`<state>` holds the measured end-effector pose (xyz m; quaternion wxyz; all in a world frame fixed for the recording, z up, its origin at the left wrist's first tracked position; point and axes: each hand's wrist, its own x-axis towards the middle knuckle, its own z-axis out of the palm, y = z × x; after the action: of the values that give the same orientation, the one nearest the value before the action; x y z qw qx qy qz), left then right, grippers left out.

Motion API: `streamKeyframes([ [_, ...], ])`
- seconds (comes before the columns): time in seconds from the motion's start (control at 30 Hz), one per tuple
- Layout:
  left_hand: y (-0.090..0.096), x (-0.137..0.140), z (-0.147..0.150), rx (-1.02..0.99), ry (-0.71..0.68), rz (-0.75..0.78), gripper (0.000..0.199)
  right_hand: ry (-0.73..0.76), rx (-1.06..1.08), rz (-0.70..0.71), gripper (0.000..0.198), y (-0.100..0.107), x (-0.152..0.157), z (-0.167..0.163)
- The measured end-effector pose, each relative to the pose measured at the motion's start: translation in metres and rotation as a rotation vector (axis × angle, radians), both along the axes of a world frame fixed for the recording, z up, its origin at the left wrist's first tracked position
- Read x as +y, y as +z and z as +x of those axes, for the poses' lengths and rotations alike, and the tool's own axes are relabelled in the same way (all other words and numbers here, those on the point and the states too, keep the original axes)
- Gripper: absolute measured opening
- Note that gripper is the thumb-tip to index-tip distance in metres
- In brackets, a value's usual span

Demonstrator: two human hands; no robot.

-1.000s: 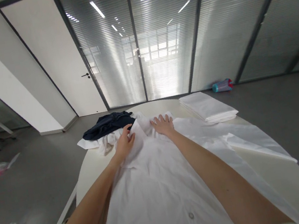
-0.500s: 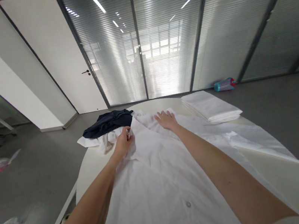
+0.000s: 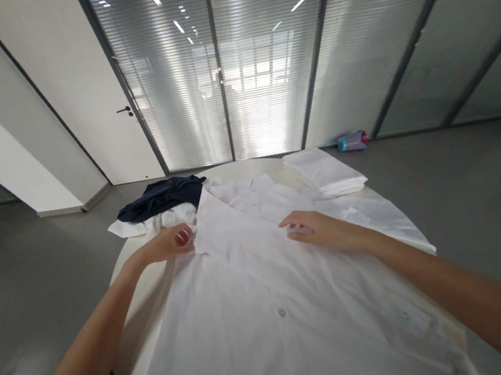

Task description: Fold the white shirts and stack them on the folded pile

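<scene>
A white button-up shirt (image 3: 246,283) lies spread front up, its collar at the far end and a button showing near the middle. My left hand (image 3: 172,243) is at the shirt's left edge, fingers loosely curled and thumb apart; no cloth is clearly pinched in it. Over the right part of the shirt's upper front is my right hand (image 3: 311,227), thumb and fingers parted, holding nothing. Whether its fingertips touch the cloth I cannot tell.
The round white table (image 3: 133,320) carries a dark blue garment (image 3: 164,196) on crumpled white cloth (image 3: 165,219) at back left. A folded white stack (image 3: 327,174) sits at back right. Beyond are a glass partition and a teal-and-red object (image 3: 352,141) on the floor.
My right hand has come off its flat press near the collar, moving toward me and turning sideways. My left hand has shifted left and nearer. The view has shifted slightly.
</scene>
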<state>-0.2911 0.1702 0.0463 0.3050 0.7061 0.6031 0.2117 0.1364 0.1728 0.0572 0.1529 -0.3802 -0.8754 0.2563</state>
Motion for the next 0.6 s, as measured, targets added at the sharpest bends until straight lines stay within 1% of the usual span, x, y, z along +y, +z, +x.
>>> streamKeyframes([
  [0.07,-0.005,-0.017,-0.002,-0.032,-0.028,0.054,0.033,-0.03,-0.012,0.024,0.044,-0.003,-0.037,0.022],
  [0.13,-0.013,-0.03,-0.002,-0.037,0.023,0.133,0.031,-0.078,-0.057,0.023,0.047,-0.009,-0.067,0.04],
  [0.23,-0.025,-0.036,-0.004,-0.013,0.102,0.236,0.024,-0.142,-0.125,0.042,0.049,-0.022,-0.098,0.058],
  [0.3,-0.031,-0.035,-0.01,-0.016,0.144,0.242,0.026,-0.158,-0.151,0.061,0.051,-0.029,-0.111,0.066],
  [0.4,-0.034,-0.033,-0.022,-0.039,0.188,0.187,0.034,-0.147,-0.171,0.058,0.053,-0.035,-0.124,0.075],
  [0.47,-0.035,-0.034,-0.025,-0.014,0.179,0.183,0.038,-0.178,-0.164,0.069,0.053,-0.038,-0.132,0.083],
  [0.53,-0.033,-0.036,-0.023,0.079,0.147,0.282,0.039,-0.274,-0.137,0.102,0.052,-0.039,-0.141,0.094],
  [0.6,-0.031,-0.038,-0.016,0.222,0.055,0.456,0.037,-0.399,-0.098,0.119,0.049,-0.04,-0.151,0.105],
])
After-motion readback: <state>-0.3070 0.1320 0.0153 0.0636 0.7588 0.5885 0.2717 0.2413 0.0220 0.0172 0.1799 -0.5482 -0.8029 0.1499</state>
